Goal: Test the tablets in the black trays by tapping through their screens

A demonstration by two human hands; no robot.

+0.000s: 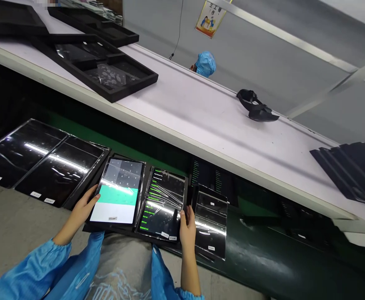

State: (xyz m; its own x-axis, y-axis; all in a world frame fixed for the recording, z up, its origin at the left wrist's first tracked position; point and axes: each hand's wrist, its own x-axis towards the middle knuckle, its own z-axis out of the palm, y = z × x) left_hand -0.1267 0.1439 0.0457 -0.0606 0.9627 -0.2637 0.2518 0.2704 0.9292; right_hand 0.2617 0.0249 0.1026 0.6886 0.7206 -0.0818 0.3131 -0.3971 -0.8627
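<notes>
My left hand (84, 206) grips the left side of a shallow black tray (120, 228), its thumb over the rim. On the opposite side, my right hand (187, 227) holds the tray's right edge with the fingers pointing up. Two lit tablets lie side by side in the tray. The left tablet (116, 193) shows an upside-down number keypad above a green band and a white area. A film-covered tablet (162, 204) on the right shows a list of tests in green text. Whether the tray rests on the bench is hidden.
Dark film-covered tablets (60, 166) lie at left, and another dark tablet (211, 225) at right, along the green bench (257, 258). Above, a white shelf (182, 108) bears black trays (132, 85), a black strap-like item (257, 108) and dark folded sheets (351, 175). A person's blue cap (206, 63) shows beyond.
</notes>
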